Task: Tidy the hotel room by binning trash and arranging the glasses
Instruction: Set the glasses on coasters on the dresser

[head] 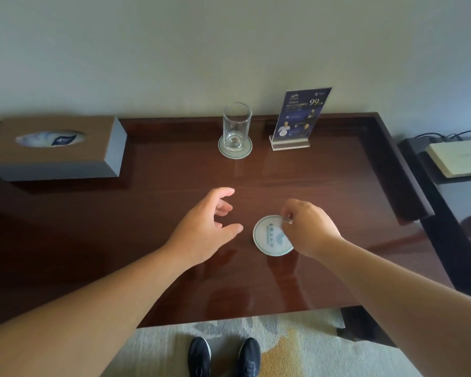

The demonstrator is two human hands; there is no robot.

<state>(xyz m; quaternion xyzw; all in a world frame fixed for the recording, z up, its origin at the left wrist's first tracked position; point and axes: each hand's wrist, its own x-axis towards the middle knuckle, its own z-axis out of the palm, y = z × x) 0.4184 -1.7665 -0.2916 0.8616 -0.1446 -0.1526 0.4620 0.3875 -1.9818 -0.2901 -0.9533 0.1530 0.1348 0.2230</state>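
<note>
Our right hand [307, 227] pinches the far edge of a coaster [269, 238] lying flat on the desk [147, 213]. Our left hand [210, 221] hovers just beside it, fingers loose, holding nothing. The glass [235, 126] stands upright well ahead, more in line with the left hand, with bare desk between. A sign [299, 118] is right of it, a tissue box [57, 151] far left.

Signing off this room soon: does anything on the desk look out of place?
One spare coaster lies near the front of the desk with no glass, its edge pinched by the right hand. The drinking glass stands upright on its own coaster by the wall. Nothing looks spilled.
</note>
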